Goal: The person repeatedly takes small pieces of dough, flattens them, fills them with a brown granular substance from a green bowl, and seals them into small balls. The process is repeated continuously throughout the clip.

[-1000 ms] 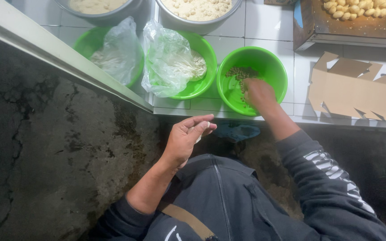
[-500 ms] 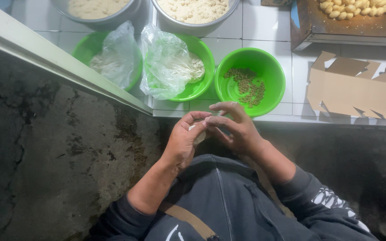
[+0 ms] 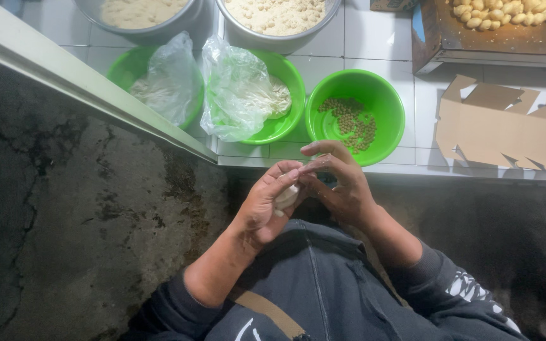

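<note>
Left hand (image 3: 266, 202) cupped around a small pale dough lump (image 3: 285, 197), just below the green bowl of brown pellets (image 3: 355, 117); right hand (image 3: 339, 183) half curled, fingertips pinching at the same lump. Easily torn or dropped if pinched too hard. Filling likely to spill onto the lap from a loose seal.

Left hand (image 3: 266, 205) cupped with palm toward three o'clock, fingers curled, right hand (image 3: 339, 186) at three o'clock of it, fingertips (image 3: 311, 167) pinched against left fingertips, both forearms bent, dark sleeves pushed up
</note>
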